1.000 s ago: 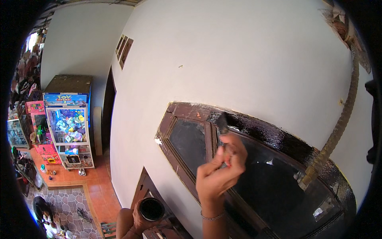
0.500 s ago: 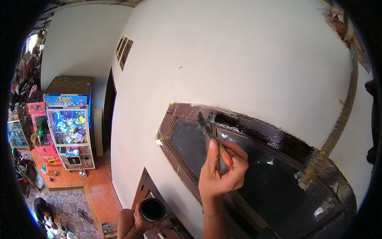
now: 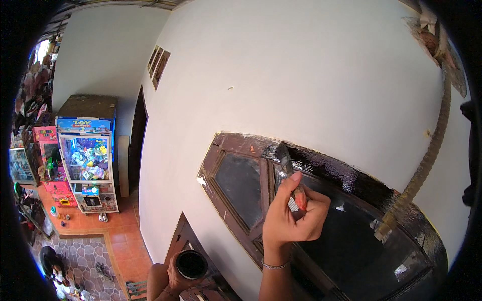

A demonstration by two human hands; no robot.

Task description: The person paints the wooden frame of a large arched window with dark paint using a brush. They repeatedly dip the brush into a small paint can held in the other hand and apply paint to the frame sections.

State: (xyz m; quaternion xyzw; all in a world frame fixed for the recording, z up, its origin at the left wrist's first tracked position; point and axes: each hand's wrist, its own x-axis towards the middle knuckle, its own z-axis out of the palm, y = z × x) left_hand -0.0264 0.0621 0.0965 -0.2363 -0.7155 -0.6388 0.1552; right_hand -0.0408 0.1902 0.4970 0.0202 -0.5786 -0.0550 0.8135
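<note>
A white wall (image 3: 301, 75) fills most of my view. Set into it is a brown wooden window frame (image 3: 230, 141) with a curved upper rail: dull and scuffed at its left end, glossy and nearly black along the stretch to the right. Dark glass panes (image 3: 346, 238) sit inside it. Off to my left, well apart, a claw machine (image 3: 63, 173) stands on an orange tiled floor (image 3: 131, 236). On my right a thick, ribbed rod (image 3: 443, 113) slants down, its lower end in front of the glass. My right hand (image 3: 297, 216) is closed around a paintbrush, thumb along the handle. My left hand (image 3: 174, 275), lower down, grips a round container (image 3: 192, 264); its inside looks black, and I cannot tell how full it is. The paintbrush (image 3: 286, 164) points up, its dark bristles at the upper rail, where dull brown meets glossy black. A thin bracelet (image 3: 276, 266) circles my right wrist.
</note>
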